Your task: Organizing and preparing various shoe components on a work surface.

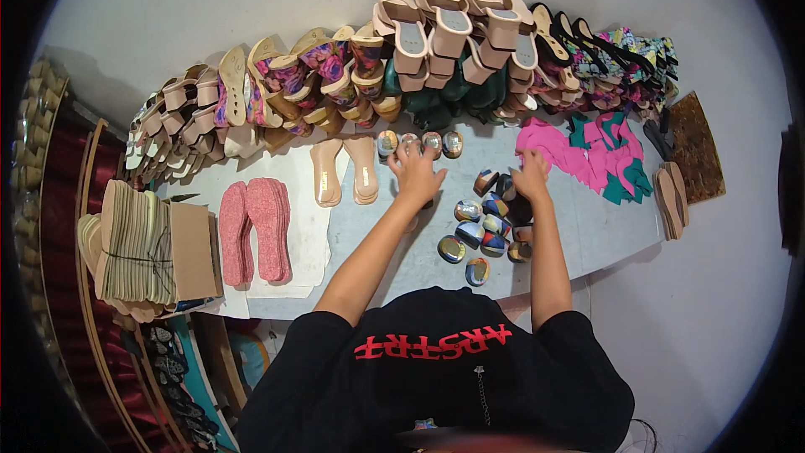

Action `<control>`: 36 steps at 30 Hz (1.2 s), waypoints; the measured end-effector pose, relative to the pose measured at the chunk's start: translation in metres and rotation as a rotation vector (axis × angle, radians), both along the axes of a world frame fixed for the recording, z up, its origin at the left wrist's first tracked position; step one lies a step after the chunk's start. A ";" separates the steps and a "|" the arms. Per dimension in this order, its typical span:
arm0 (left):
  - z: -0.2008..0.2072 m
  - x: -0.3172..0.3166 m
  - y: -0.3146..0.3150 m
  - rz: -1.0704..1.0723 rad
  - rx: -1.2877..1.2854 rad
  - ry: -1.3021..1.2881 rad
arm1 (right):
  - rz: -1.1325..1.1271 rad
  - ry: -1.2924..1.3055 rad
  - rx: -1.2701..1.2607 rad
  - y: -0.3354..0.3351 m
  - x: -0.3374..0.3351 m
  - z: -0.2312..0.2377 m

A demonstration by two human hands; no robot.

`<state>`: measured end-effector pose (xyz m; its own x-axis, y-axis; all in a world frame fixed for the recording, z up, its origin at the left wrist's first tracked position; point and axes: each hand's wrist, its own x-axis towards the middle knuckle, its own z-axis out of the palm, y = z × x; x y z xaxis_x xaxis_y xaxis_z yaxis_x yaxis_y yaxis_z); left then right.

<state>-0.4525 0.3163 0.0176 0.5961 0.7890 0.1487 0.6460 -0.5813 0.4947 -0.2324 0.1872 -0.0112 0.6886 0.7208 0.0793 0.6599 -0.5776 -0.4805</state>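
In the head view, we see two bare hands working over a pale grey-blue counter (599, 239). The left hand (417, 174) is just above the middle of the frame, its fingers spread over a short row of glossy patterned blocks (453, 144), the fingertips at the middle ones and the thumb held apart. The right hand (532, 174) is right of centre, its fingers partly curled beside the edge of some pink fabric pieces (545, 144); we cannot tell whether they pinch anything. A loose cluster of similar rounded blocks (496, 226) lies between the forearms, its upper right part close by the right hand.

Green fabric pieces (617, 193) lie among the pink ones toward the right. Left of the row we find beige insoles (325, 172), then stacked red speckled insoles (268, 231) on white paper (309, 252). A tied bundle of soles (138, 252) stands at the left of the frame. Sandals (444, 29) are piled along the wall across the top, and a brown board (694, 147) sits at the upper right.
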 end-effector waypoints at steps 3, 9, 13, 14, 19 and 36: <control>-0.007 0.018 -0.029 -0.118 -0.050 -0.095 | 0.084 0.134 -0.120 -0.043 0.012 -0.012; -0.032 0.068 -0.067 -0.346 -0.156 -0.111 | 0.172 0.313 0.028 -0.066 0.006 -0.024; -0.046 0.098 -0.075 -0.418 -0.080 -0.016 | 0.007 0.479 0.218 -0.085 0.017 -0.037; -0.045 0.103 -0.078 -0.430 -0.044 0.026 | 0.068 0.429 0.312 -0.088 0.021 -0.038; -0.042 0.111 -0.086 -0.393 -0.149 0.180 | -0.085 1.112 0.517 -0.096 0.036 -0.018; -0.069 0.078 -0.069 -0.334 -0.378 -0.395 | 0.346 0.286 0.466 0.059 0.023 -0.038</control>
